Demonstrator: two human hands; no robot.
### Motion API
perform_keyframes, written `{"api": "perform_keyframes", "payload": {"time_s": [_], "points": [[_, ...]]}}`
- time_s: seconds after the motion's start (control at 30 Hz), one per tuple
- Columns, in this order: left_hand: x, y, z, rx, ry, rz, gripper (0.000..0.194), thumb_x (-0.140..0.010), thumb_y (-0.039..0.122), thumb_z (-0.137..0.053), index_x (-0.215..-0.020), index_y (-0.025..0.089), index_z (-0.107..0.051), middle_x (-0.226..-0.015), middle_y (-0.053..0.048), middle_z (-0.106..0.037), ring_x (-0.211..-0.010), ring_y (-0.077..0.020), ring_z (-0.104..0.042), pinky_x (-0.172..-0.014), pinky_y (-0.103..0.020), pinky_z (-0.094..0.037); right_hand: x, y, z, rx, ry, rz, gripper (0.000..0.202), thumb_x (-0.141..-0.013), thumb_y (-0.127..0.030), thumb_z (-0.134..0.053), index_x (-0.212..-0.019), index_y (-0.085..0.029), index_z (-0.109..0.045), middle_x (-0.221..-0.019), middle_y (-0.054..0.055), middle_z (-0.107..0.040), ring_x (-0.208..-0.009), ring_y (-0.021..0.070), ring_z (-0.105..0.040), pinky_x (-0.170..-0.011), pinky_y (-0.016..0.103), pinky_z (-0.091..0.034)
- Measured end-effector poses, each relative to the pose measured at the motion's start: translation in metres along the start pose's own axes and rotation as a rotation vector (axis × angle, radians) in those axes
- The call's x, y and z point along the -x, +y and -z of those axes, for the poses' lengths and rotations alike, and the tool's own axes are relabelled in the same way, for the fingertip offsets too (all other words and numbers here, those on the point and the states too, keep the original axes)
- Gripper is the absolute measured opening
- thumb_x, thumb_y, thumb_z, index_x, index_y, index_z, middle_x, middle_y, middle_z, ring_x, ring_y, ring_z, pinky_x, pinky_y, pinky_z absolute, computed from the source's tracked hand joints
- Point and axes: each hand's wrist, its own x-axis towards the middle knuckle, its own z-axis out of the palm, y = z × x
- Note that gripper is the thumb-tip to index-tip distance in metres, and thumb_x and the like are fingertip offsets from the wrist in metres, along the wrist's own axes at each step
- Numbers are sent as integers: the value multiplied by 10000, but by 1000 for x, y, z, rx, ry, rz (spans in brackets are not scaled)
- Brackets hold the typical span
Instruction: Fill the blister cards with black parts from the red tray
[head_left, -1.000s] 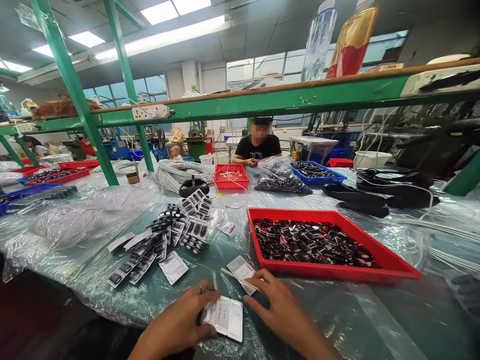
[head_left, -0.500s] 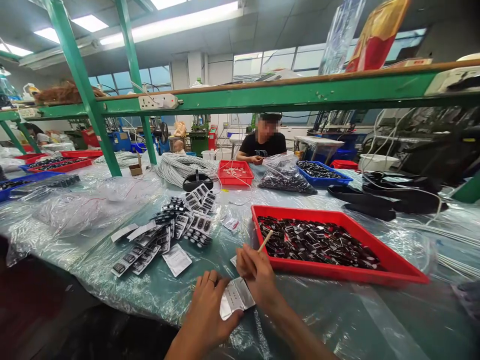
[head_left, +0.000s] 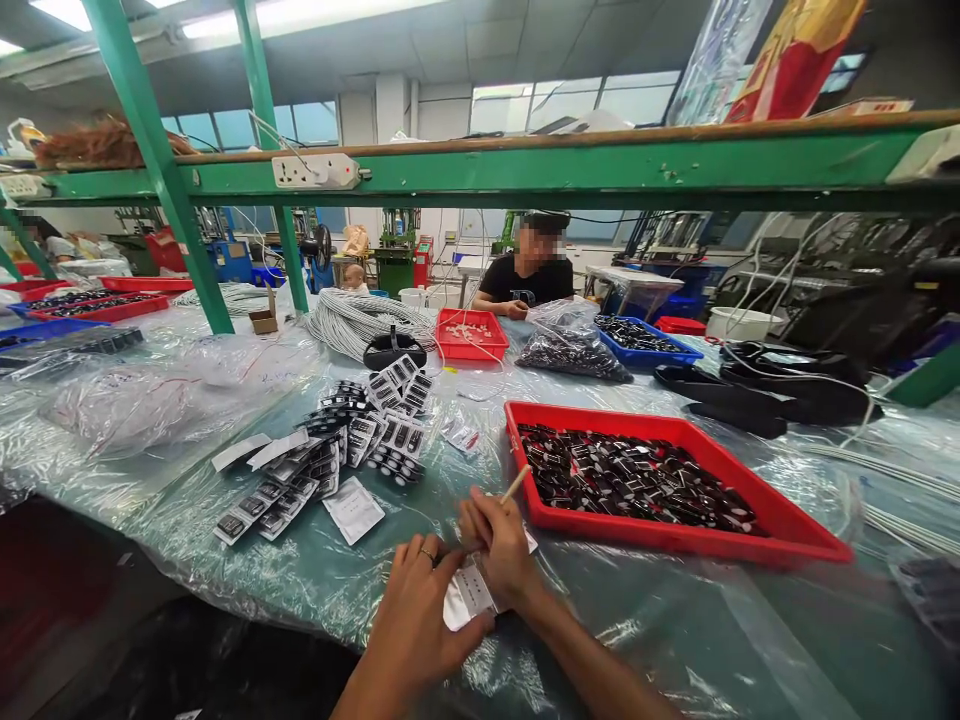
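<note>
A small white printed packet (head_left: 466, 597) lies on the plastic-covered table between my hands. My left hand (head_left: 420, 610) holds its left side, thumb at the lower edge and fingers at the top. Over its upper right part is my right hand (head_left: 499, 545), its fingers closed round a thin wooden stick (head_left: 516, 484) that points up and right. To the left is a pile of packets with black pieces (head_left: 330, 450), with a flat white packet (head_left: 354, 511) beside it. A red tray (head_left: 675, 545) full of small black pieces stands to the right.
A green shelf beam (head_left: 570, 165) crosses above the table. Farther back are a small red tray (head_left: 471, 350), coiled white cable (head_left: 360, 322), a clear bag of dark pieces (head_left: 574, 350) and a blue tray (head_left: 652, 357). A person (head_left: 525, 275) sits opposite.
My right hand has moved slightly left over the packet, and the stick has tilted lower. My left hand keeps its hold. The camera view has shifted a little.
</note>
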Motion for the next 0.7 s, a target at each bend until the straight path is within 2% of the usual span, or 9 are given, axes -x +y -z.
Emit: {"api": "perform_keyframes", "payload": {"time_s": [0.2, 0.47, 0.57, 0.7], "points": [[1, 2, -2, -24, 51, -4, 494, -804, 471, -677, -1225, 219, -622, -1141, -114, -595, -1103, -344, -518, -987, -558, -386, 6, -19, 12, -49, 10, 0, 648, -796, -527, -657, -403, -222, -242, -415, -82, -178, -391, 65, -122, -413, 293, -93], [1, -1, -6, -55, 92, -44, 505, -788, 447, -711, -1228, 215, -621, -1126, -111, -598, -1079, -331, -527, -964, -536, -408, 2, 2, 0, -42, -1, -34, 621, -753, -494, -701, -407, -217, -267, -411, -78, -226, -392, 63, -179, -414, 281, -113], [1, -4, -11, -107, 152, -48, 488, -796, 448, -706, -1208, 198, -633, -1110, -120, -605, -1061, -333, -540, -941, -530, -424, 15, 3, 4, -23, -19, -77, 614, -748, -505, -717, -414, -222, -286, -404, -84, -234, -389, 61, -177, -406, 275, -115], [2, -3, -13, -137, 190, -66, 492, -800, 486, -698, -1203, 210, -636, -1097, -111, -612, -1054, -329, -548, -934, -523, -430, 37, -13, 14, -13, -59, -163, 543, -757, -463, -735, -457, -227, -348, -411, -87, -265, -379, 65, -187, -389, 269, -117]]}}
